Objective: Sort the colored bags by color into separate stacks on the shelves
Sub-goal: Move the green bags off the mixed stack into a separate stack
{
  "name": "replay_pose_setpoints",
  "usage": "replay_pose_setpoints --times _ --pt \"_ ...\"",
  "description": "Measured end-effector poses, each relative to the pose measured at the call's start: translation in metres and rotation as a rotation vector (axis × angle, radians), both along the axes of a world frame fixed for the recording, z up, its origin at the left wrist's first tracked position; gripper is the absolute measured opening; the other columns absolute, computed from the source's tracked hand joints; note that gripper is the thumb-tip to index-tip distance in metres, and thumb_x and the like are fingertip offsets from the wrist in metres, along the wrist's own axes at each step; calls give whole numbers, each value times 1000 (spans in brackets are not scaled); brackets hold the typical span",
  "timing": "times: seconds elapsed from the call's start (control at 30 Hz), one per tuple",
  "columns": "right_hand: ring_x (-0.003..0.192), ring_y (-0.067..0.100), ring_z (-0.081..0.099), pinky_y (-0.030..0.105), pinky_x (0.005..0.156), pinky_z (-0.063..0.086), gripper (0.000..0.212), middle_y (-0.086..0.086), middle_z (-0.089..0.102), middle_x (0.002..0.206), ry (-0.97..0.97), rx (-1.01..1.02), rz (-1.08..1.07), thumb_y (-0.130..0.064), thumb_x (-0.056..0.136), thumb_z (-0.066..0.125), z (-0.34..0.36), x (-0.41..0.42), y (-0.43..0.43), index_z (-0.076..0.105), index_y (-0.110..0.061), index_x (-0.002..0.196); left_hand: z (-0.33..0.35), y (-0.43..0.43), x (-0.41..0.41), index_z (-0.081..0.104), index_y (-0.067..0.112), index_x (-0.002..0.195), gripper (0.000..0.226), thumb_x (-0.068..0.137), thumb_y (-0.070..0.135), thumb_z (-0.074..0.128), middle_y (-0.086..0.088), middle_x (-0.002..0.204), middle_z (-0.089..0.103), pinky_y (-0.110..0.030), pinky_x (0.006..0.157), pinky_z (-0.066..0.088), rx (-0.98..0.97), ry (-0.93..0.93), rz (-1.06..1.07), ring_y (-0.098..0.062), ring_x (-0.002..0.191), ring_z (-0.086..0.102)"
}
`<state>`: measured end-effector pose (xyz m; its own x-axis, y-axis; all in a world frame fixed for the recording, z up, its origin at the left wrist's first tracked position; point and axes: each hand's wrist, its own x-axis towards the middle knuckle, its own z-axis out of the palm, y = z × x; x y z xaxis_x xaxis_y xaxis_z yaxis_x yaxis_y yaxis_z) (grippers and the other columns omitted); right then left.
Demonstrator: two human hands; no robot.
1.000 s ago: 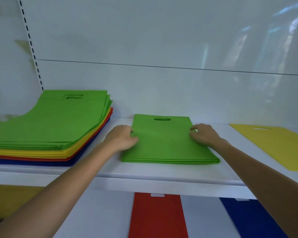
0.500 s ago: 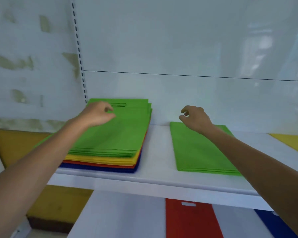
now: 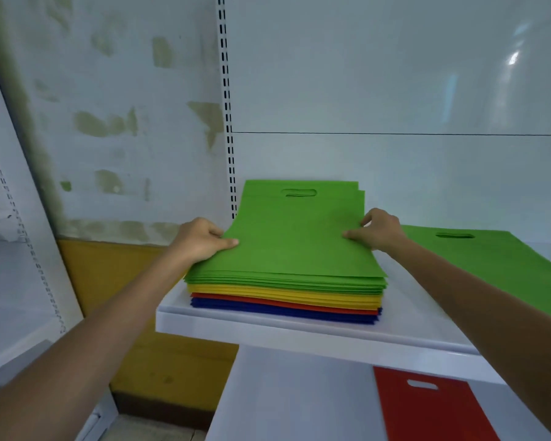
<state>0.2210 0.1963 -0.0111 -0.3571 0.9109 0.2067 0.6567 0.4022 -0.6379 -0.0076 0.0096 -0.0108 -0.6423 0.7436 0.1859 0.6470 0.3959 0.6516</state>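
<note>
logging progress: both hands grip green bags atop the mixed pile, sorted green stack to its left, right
Wrong side: the head view shows the sorted stack of green fabric bags right of the mixed-colour bag pile; rest holds.

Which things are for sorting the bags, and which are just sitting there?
For the job: left hand, right hand, top green bags, mixed stack, green stack, red bag, shelf.
Just there: patchy wall, slotted post, side shelving.

Shelf (image 3: 299,332): mixed stack (image 3: 287,259), green stack (image 3: 497,265)
</note>
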Motion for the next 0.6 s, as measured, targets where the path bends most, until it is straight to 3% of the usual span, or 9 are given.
replay_pose_setpoints --times 0.03,0.07,0.13,0.3,0.37,0.47,0.53,0.6 --pt "101 37 58 43 90 48 45 25 60 109 56 -18 -34 -29 77 75 -1 0 -1 60 7 98 -1 1 0 69 5 103 37 77 30 74 -13 105 69 -23 80 40 25 1 9 -25 102 62" --pt "95 35 58 43 90 48 40 22 62 97 102 -48 -55 -29 75 77 -3 0 2 61 4 90 -2 3 -1 70 5 101 36 76 30 75 -13 103 69 -24 81 42 48 7 22 -26 101 62" --pt "77 25 53 37 75 48 37 11 54 72 186 -117 -84 -28 72 79 -6 -1 5 48 -9 64 -3 7 -3 70 4 98 35 74 29 77 -14 100 69 -28 83 45 79 18 41 -26 99 62" --pt "82 24 51 34 70 45 35 12 55 83 380 -244 -117 -12 74 77 -9 1 12 43 -9 63 -8 12 -9 64 10 81 21 73 24 77 -9 90 67 -23 69 38 138 61 29 -22 87 61" --pt "81 21 51 31 75 45 26 8 55 78 283 -104 -116 -14 76 75 -9 -1 12 52 -7 68 -8 13 -7 62 12 75 18 74 23 76 -8 84 62 -22 66 33 151 177 9 -19 80 56" --pt "82 22 53 28 74 43 13 10 60 92 145 163 -114 -14 81 70 -5 -5 10 62 -6 88 -5 15 2 61 14 77 15 77 22 74 -6 88 51 -27 77 40 176 348 -24 -21 83 55" --pt "82 26 54 29 73 42 11 12 61 92 111 317 -120 -11 85 64 -3 -5 9 64 -4 92 -1 17 9 63 13 83 10 79 18 71 -9 89 59 -31 81 44 198 373 -66 -25 88 60" --pt "81 29 55 30 71 42 11 13 58 84 119 393 -120 -9 87 60 -1 -3 8 63 -1 94 3 17 15 66 7 101 20 82 14 68 -15 99 66 -30 86 45 207 346 -81 -28 96 62"
